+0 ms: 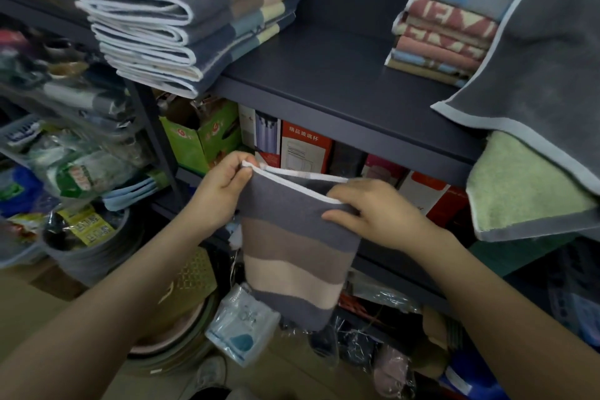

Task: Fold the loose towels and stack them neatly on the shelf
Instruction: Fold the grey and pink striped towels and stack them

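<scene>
Hands first: your left hand (224, 180) pinches the far left corner of a striped towel (297, 248) between thumb and curled fingers, right at its white hem. Your right hand (373, 211) grips the same top edge at the right end, thumb on the near face and fingers curled over the hem. Between the two hands the white-edged top runs taut, and the towel hangs straight down below them in bands of grey, brown, beige and grey again. It hangs in the air in front of the dark shelf (324, 75), lower than the shelf's front edge and not touching it.

On that shelf, at the far left, you have a tall stack of folded towels (181, 16) in the same grey with white hems, their rounded folds facing left and coloured bands showing to the right. At the far right of the shelf sits a smaller stack of patterned towels (444, 36) in pink, cream and blue. Nearer on the right, a loose grey towel (532, 75) with a pale border lies draped over the shelf edge, and a green towel (516, 185) hangs beneath it, partly covered by it.

Below the shelf stand boxes (305, 149) in red and green. A rack of packaged goods (74, 153) fills the left side.
</scene>
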Demonstrator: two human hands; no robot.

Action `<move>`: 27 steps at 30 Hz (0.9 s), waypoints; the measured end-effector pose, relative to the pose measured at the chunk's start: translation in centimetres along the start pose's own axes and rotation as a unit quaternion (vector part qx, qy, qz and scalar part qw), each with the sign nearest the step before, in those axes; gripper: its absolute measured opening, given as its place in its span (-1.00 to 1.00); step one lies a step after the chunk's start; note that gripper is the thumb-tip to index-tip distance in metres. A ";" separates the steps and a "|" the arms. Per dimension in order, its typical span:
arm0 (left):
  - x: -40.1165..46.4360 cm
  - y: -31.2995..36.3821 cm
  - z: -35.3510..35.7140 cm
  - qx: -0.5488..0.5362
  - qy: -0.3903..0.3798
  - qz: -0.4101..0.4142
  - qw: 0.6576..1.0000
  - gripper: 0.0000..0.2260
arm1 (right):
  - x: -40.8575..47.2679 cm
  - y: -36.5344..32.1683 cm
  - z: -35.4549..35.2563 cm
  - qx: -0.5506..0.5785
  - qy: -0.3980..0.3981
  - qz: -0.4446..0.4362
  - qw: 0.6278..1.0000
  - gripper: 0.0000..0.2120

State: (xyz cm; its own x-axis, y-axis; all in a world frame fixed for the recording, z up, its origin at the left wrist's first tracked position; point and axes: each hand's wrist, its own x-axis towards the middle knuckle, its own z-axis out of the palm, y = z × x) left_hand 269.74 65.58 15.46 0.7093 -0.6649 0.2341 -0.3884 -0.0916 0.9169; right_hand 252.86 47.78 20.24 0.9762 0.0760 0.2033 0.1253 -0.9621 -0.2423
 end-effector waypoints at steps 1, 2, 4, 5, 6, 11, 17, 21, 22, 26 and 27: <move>0.0 -0.3 -0.2 -0.009 0.004 -0.004 1.000 -0.87 | 0.3 0.0 -0.4 -0.019 0.031 -0.024 0.999 -0.75; 0.1 -0.4 -0.5 -0.023 0.011 -0.006 1.000 -0.87 | 0.5 0.0 -0.7 -0.040 0.069 -0.038 0.996 -0.76; 0.4 -0.3 -1.0 -0.056 0.033 -0.002 0.998 -0.85 | 1.1 0.0 -1.1 -0.062 0.131 -0.020 0.989 -0.77; 0.6 0.0 -1.3 -0.068 0.040 0.003 0.997 -0.86 | 1.5 0.0 -1.3 -0.053 0.145 0.001 0.988 -0.77; 0.9 0.2 -1.7 -0.077 0.044 0.010 0.996 -0.87 | 1.9 0.1 -1.5 -0.031 0.147 0.021 0.988 -0.78; 3.0 1.9 -5.3 -0.148 0.044 0.067 0.986 -0.79 | 4.7 -0.5 -1.8 0.185 0.182 0.085 0.962 -0.71; 5.4 4.5 -10.8 -0.222 0.031 0.157 0.962 -0.82 | 10.1 -1.6 -2.9 0.609 0.220 0.118 0.753 -0.63; 7.5 6.1 -14.0 -0.244 0.031 0.193 0.950 -0.76 | 13.9 -3.3 -3.2 0.661 0.201 0.104 0.716 -0.86; 8.0 6.6 -14.8 -0.247 0.039 0.190 0.949 -0.75 | 14.8 -3.7 -3.4 0.666 0.195 0.099 0.713 -0.89; 9.9 8.3 -18.2 -0.253 0.084 0.182 0.946 -0.76 | 18.7 -5.7 -5.9 0.680 0.178 0.052 0.709 -0.87; 10.3 8.5 -18.8 -0.260 0.088 0.179 0.945 -0.77 | 19.7 -6.3 -6.7 0.683 0.176 0.041 0.708 -0.84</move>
State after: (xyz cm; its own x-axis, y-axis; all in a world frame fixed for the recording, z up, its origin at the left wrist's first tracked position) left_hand 284.85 71.90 31.79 0.6914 -0.4462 0.5682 -0.3141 0.5226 0.7926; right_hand 270.09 53.62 32.11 0.9154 -0.2677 0.3008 0.3598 0.2087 -0.9094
